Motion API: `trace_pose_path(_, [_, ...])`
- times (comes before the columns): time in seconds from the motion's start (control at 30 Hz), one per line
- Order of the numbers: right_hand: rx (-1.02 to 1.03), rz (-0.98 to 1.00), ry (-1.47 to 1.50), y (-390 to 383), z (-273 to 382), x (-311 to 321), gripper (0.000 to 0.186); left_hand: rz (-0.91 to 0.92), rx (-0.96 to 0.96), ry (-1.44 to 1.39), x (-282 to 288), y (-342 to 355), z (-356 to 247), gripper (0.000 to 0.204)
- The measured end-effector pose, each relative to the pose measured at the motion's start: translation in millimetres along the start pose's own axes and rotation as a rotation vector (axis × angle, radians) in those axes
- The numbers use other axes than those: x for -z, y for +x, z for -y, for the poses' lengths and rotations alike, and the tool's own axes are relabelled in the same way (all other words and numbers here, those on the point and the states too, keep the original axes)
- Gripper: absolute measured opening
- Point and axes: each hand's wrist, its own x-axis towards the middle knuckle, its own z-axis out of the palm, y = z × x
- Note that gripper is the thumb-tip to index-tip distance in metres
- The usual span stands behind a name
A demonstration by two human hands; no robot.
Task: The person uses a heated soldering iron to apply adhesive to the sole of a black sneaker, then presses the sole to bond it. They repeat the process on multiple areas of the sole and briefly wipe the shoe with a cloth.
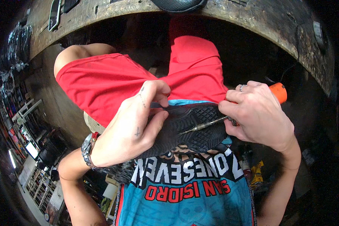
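Note:
A black shoe [184,118], its patterned rubber sole turned up, lies across my lap against my shirt. My right hand [256,115] is closed round an awl with an orange handle [278,93] and sits over the right end of the sole. The awl's thin metal shaft [203,125] slants left across the tread, its point at the middle of the sole. At the left part of the shoe is my left hand [137,120], thumb and curled fingers drawn close together by the far edge. Whatever they pinch is too hidden to make out.
A worn workbench [120,19] curves beyond my knees, with a phone [54,14] and a dark rounded object [180,4] on it. Cluttered shelves [11,124] and a lit screen [31,150] stand to the left. Yellow packaging [257,172] shows behind my right arm.

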Motion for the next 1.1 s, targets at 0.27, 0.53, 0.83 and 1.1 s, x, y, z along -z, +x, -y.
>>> trace_pose_path(0.27, [0.130, 0.041, -0.030, 14.1, -2.8, 3.4, 0.016, 0.035, -0.021, -0.003, -0.1, -3.2, 1.3, 0.041])
trace_pose_path(0.53, [0.168, 0.055, -0.079, 17.5, -2.7, 0.8, 0.026, 0.033, -0.011, -0.029, -3.9, -3.9, 1.7, 0.040])
trace_pose_path(0.83, [0.203, 0.034, -0.288, 15.9, 9.7, 10.7, 0.014, 0.068, 0.028, -0.008, -2.7, -3.9, -1.1, 0.040])
trace_pose_path(1.1, [0.253, -0.028, -0.357, 19.8, 16.8, 8.7, 0.012, 0.041, -0.003, -0.030, -3.9, -3.7, 2.3, 0.038])
